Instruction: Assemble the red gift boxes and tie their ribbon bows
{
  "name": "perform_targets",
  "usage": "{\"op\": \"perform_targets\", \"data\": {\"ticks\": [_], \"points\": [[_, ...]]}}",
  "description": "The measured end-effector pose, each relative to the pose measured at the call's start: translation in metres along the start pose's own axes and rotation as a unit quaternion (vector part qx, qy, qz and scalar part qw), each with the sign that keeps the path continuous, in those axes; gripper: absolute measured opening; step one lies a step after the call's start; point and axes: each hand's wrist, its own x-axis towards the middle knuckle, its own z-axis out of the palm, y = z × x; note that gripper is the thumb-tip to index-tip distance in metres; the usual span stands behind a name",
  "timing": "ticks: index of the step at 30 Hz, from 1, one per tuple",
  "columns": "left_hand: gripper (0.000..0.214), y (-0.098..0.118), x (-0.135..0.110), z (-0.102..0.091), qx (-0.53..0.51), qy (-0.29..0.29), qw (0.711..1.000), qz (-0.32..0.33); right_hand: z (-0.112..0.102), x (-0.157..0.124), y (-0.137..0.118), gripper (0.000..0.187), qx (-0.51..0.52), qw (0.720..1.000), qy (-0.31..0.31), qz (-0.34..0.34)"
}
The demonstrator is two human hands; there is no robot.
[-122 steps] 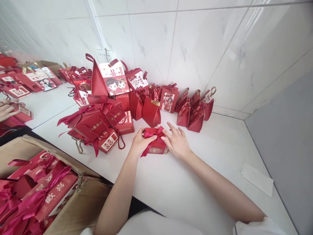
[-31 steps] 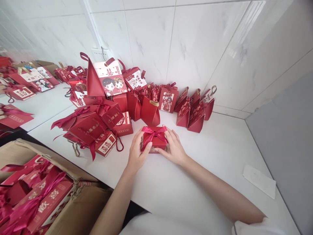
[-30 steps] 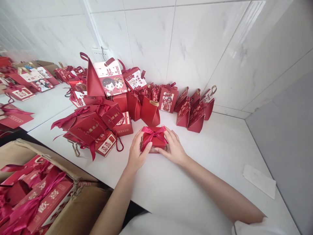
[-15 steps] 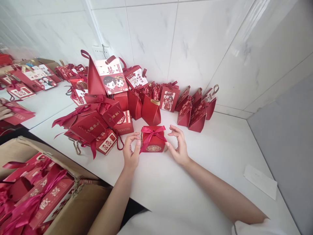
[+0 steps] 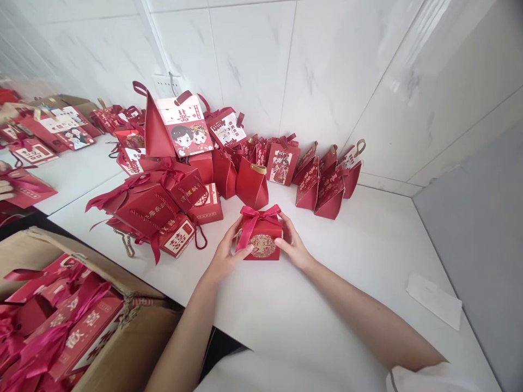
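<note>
A small red gift box (image 5: 267, 228) with a pink ribbon bow (image 5: 260, 214) on top and a gold round print on its front is between my two hands. My left hand (image 5: 229, 249) is closed on its left side, thumb across the lower front. On the opposite side, my right hand (image 5: 295, 245) grips the box with its thumb on the front edge and the fingers behind. The far fingers of both hands are partly hidden by the box. Just behind it stands a plain red triangular box (image 5: 252, 185) with a gold strap.
Stacked red gift boxes (image 5: 143, 204) lie to the left on the white table (image 5: 359, 283). Triangular boxes (image 5: 327, 188) line the tiled wall. A carton (image 5: 134, 337) of ribboned boxes is at lower left. Another person's hand (image 5: 5, 182) shows at far left; a white card (image 5: 433, 301) lies right.
Both hands, apart from the box's sides before, have closed in on it. The box has turned and shifted slightly right, so its gold print faces me more fully.
</note>
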Motion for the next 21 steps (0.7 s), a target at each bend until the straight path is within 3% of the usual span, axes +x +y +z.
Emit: {"op": "perform_targets", "data": {"ticks": [6,14,18,21], "points": [[0.075,-0.0035,0.0009,0.002,-0.07,-0.012,0.997,-0.013,0.002,-0.0012,0.0028,0.066,0.027,0.998,0.029,0.041],[0.07,-0.0028,0.0019,-0.0023,-0.017,0.0,1.0,-0.003,-0.0002,-0.0013,0.006,0.066,0.011,0.998,0.025,0.059],[0.073,-0.0031,0.0007,-0.0015,0.014,-0.009,1.0,0.012,0.0015,-0.0027,0.0025,0.065,-0.019,1.0,0.018,0.011],[0.084,-0.0072,0.0001,-0.0027,0.025,-0.004,0.999,0.04,0.0031,-0.0042,-0.0031,0.085,-0.092,0.994,0.021,-0.064]]}}
